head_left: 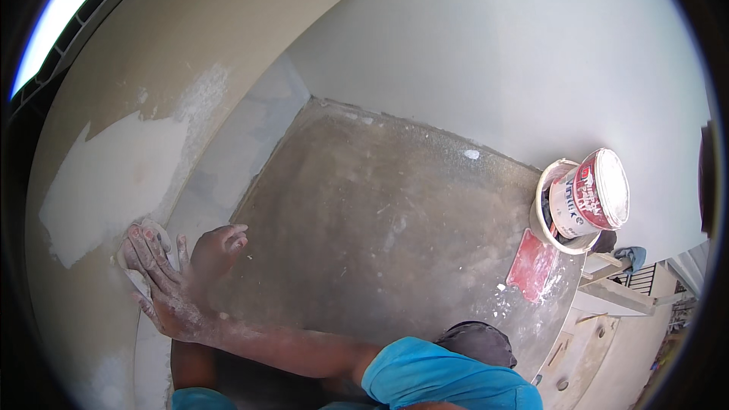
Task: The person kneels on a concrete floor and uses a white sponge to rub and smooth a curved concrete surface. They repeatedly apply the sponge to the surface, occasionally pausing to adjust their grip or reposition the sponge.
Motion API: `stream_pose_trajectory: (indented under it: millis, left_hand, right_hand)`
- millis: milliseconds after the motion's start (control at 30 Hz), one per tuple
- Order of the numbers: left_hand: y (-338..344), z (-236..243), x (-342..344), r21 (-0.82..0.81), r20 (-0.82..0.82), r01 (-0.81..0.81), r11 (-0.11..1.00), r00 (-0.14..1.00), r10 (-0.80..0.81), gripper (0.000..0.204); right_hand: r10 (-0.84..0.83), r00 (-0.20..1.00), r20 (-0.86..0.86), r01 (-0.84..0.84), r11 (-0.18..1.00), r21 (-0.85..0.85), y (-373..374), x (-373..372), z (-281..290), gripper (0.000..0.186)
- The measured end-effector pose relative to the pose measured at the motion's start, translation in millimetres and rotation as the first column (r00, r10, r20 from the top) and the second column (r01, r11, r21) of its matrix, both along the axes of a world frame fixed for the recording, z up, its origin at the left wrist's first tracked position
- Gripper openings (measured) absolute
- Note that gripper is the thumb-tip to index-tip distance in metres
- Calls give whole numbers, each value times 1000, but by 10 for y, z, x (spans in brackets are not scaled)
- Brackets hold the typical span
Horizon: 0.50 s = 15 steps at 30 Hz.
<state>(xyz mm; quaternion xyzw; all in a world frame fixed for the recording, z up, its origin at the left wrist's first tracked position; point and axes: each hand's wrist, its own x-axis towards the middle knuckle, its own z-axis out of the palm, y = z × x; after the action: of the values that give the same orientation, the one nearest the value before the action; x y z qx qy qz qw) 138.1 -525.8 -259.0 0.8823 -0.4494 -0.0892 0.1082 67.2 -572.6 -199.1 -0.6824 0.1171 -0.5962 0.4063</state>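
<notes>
- Right hand (163, 277): fingers spread flat, pressing pale sanding pad (135, 247) against wall (152, 106)
- Left hand (219, 247): loosely curled, holding nothing
- Paint bucket (588, 197), red lid (531, 264) on floor

Round white tub (596, 191) with a red-and-white label, lying tilted inside a cream bucket (544, 216) by the right wall, flat red lid (531, 264) on the concrete floor just beside — smeared white
</notes>
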Motion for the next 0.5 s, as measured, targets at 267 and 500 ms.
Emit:
stream_pose_trajectory:
  millis: [267, 500]
  left_hand:
    - [184, -84, 0, -10, 70, 111, 994, 991, -110, 25]
    - [80, 95, -55, -68, -64, 106, 992, 992, -110, 32]
  right_hand:
    - [31, 999, -15, -29, 991, 132, -410, -86, 176, 62]
    - [-5, 1000, -23, 3, 997, -73, -305, -140, 68, 59]
